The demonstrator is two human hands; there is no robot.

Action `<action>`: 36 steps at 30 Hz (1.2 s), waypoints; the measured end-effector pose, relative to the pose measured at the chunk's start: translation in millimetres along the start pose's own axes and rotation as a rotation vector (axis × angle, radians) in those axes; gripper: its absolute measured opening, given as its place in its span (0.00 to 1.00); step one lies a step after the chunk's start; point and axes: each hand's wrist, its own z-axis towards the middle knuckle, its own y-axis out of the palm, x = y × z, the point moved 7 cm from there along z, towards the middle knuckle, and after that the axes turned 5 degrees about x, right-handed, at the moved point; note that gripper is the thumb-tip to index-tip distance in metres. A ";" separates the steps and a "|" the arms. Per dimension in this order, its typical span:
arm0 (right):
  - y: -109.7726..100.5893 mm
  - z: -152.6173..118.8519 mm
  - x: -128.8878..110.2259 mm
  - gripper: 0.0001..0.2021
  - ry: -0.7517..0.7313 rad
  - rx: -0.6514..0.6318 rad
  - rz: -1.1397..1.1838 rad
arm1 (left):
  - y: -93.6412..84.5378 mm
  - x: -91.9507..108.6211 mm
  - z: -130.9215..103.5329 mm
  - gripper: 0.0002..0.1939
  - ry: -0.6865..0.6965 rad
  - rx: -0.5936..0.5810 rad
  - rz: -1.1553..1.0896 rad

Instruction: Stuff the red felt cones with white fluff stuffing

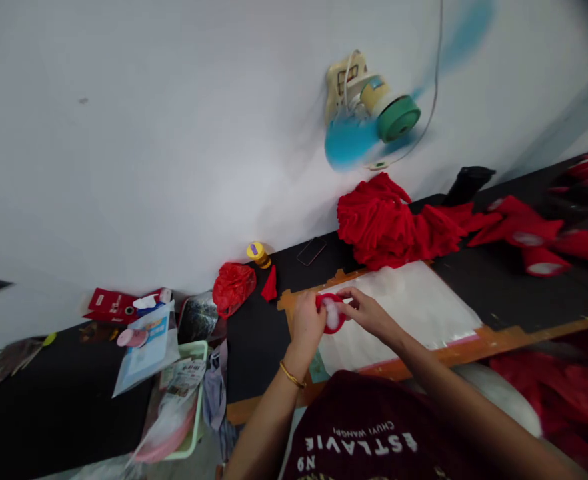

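A small red fabric piece [343, 319] with white stuffing [331, 313] showing in its round opening is held over the left end of the white sheet [399, 300]. My left hand [308, 319] grips its left edge, a gold bangle on the wrist. My right hand [367, 311] has its thumb and fingers pinched at the right side of the opening, by the stuffing. The sheet is edged with orange-brown tape.
Behind the sheet lies a heap of red fabric [384, 223], with stuffed red pieces [529, 233] to the right. A phone [312, 251], yellow jar [259, 255] and red bag [234, 288] stand left. A wall fan [397, 119] spins above. A green basket [198, 400] is lower left.
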 end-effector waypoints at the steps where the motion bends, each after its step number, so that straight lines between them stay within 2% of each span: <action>1: 0.7 -1.0 1.0 0.13 0.004 -0.001 -0.026 | -1.2 -1.6 0.4 0.09 -0.019 0.024 -0.015; 4: -0.8 -1.3 -0.3 0.09 -0.041 0.026 -0.146 | -1.3 -3.8 -1.4 0.10 -0.050 0.035 -0.108; 7: -7.1 1.5 -3.0 0.10 -0.089 0.083 -0.265 | 1.3 -0.3 -4.3 0.10 -0.027 -0.008 -0.219; 9: -7.8 2.7 -7.1 0.12 -0.151 0.073 -0.293 | 2.0 4.9 -5.8 0.08 0.018 -0.023 -0.243; 12: -3.0 2.0 -12.0 0.14 -0.211 0.006 -0.274 | 2.5 9.6 -6.4 0.05 0.035 -0.008 -0.190; 14: -0.9 1.9 -10.9 0.12 -0.180 -0.005 -0.280 | 3.3 8.8 -5.9 0.06 0.011 0.010 -0.134; 20: -4.9 5.2 -4.4 0.11 -0.143 0.099 -0.356 | 3.7 -1.1 -7.7 0.15 -0.009 0.021 -0.056; 25: -7.1 6.2 3.2 0.12 -0.145 0.087 -0.317 | 3.7 -6.0 -14.2 0.20 -0.096 -0.022 -0.186; 29: -1.2 5.4 -1.6 0.12 -0.215 0.006 -0.245 | 5.7 5.8 -16.5 0.16 -0.039 -0.044 -0.225; 33: 0.0 3.4 -5.7 0.11 -0.216 -0.022 -0.150 | 3.2 3.5 -12.5 0.13 -0.050 0.015 -0.133; 36: -2.7 -1.0 -7.6 0.15 -0.202 -0.029 -0.091 | -3.5 -2.2 -8.8 0.13 -0.083 0.093 -0.123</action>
